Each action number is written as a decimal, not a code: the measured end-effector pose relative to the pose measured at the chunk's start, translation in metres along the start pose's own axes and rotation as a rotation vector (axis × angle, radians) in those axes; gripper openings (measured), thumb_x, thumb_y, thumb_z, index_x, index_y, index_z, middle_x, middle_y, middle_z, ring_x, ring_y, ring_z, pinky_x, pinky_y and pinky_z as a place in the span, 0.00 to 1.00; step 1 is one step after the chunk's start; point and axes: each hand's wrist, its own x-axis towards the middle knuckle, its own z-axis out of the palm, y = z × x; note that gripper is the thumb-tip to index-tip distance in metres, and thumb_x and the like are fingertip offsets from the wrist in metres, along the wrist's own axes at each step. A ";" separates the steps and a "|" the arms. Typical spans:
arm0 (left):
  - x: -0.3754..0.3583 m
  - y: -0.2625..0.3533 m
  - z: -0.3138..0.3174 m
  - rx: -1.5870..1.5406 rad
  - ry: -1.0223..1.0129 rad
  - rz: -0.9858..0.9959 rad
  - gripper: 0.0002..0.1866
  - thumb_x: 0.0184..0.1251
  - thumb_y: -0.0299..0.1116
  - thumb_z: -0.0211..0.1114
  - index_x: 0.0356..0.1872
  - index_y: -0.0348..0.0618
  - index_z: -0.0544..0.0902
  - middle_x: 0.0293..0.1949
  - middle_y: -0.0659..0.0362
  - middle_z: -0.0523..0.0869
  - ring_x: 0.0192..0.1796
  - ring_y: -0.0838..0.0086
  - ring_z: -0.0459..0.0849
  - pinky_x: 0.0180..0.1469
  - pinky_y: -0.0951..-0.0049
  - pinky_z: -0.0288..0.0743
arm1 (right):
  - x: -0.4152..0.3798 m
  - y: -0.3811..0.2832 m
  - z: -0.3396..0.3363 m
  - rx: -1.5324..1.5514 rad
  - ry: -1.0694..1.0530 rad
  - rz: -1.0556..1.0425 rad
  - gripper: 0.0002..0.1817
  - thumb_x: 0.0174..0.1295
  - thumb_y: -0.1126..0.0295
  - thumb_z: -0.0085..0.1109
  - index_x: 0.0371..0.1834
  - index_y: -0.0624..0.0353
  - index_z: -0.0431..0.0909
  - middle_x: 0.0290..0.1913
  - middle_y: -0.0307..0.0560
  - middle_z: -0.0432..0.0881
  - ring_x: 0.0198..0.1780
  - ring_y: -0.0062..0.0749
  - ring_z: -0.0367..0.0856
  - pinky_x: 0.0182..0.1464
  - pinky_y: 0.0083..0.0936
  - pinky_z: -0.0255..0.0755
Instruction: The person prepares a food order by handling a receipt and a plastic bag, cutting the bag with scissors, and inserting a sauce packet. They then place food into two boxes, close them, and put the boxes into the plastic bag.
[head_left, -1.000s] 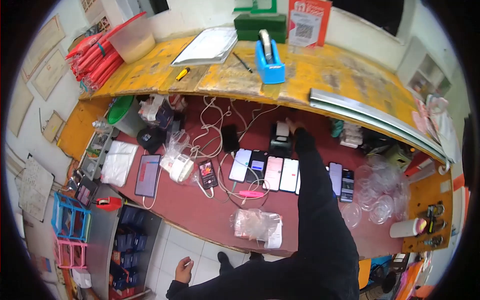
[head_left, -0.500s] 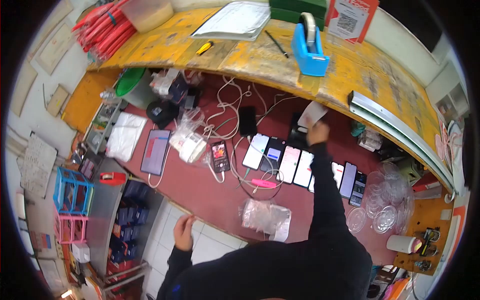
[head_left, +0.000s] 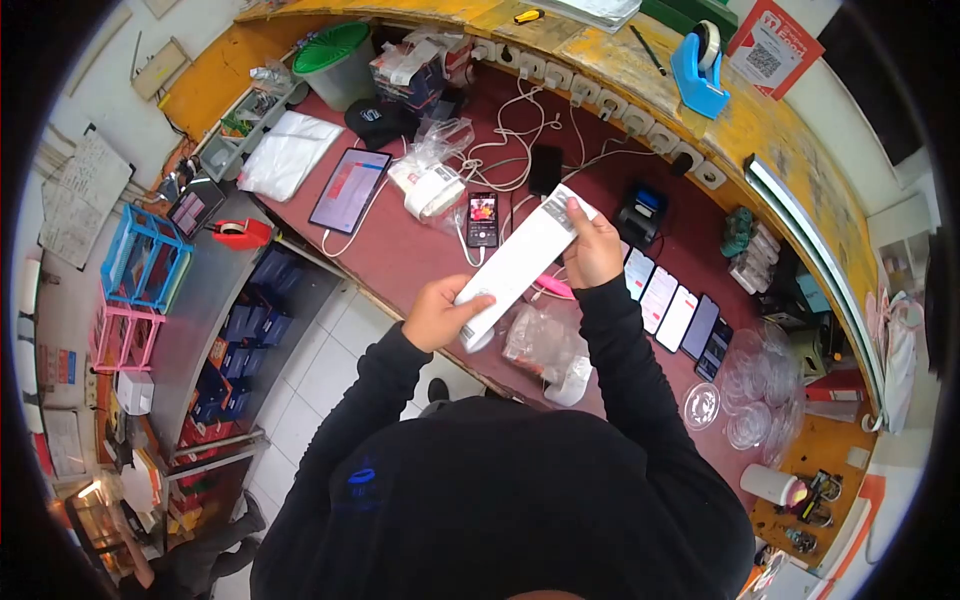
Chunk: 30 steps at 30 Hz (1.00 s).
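Observation:
I hold a long white printed paper slip (head_left: 520,265) stretched between both hands above the red counter (head_left: 400,255). My left hand (head_left: 435,315) grips its lower end and my right hand (head_left: 592,248) pinches its upper end. Behind the slip sits a small black receipt printer (head_left: 640,212). A row of several phones (head_left: 675,312) lies to the right of my right hand, and one lit phone (head_left: 482,218) lies just left of the slip. A clear plastic bag with a receipt (head_left: 545,345) rests under my arms.
A tablet (head_left: 350,190), a folded white bag (head_left: 290,152) and tangled white cables (head_left: 520,140) lie on the counter's left. A blue tape dispenser (head_left: 697,72) stands on the yellow upper shelf (head_left: 760,120). Clear plastic lids (head_left: 745,390) pile up at right. Blue and pink crates (head_left: 135,285) stand left.
My right hand pulled the paper slip back from the printer toward me. My left hand rose from beside my leg and took the slip's lower end. The view tilted down.

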 end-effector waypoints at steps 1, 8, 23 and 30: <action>-0.002 -0.002 -0.001 -0.030 0.009 0.005 0.10 0.64 0.33 0.59 0.36 0.34 0.79 0.26 0.65 0.80 0.28 0.87 0.74 0.30 0.82 0.69 | -0.006 -0.009 0.001 0.019 0.000 0.025 0.09 0.63 0.69 0.53 0.40 0.64 0.76 0.37 0.45 0.81 0.37 0.28 0.81 0.42 0.25 0.74; -0.014 0.007 0.023 0.035 -0.061 0.111 0.14 0.68 0.35 0.53 0.31 0.34 0.80 0.21 0.66 0.78 0.25 0.89 0.72 0.26 0.83 0.66 | -0.042 -0.027 -0.032 0.144 0.117 -0.151 0.11 0.66 0.67 0.48 0.43 0.62 0.74 0.38 0.43 0.81 0.40 0.30 0.81 0.46 0.27 0.74; -0.044 -0.032 -0.024 -0.050 0.188 0.125 0.18 0.69 0.38 0.52 0.18 0.42 0.70 0.18 0.68 0.69 0.21 0.87 0.65 0.25 0.83 0.60 | -0.018 -0.219 -0.139 -1.012 0.598 -1.029 0.08 0.53 0.72 0.65 0.32 0.63 0.75 0.21 0.30 0.74 0.22 0.08 0.63 0.23 0.11 0.58; -0.043 -0.070 -0.020 -0.168 0.023 -0.094 0.07 0.57 0.19 0.60 0.38 0.34 0.77 0.35 0.58 0.81 0.38 0.78 0.78 0.41 0.78 0.73 | -0.011 -0.236 -0.126 -1.424 0.796 -0.741 0.24 0.57 0.47 0.54 0.31 0.59 0.82 0.23 0.53 0.78 0.28 0.45 0.79 0.35 0.33 0.71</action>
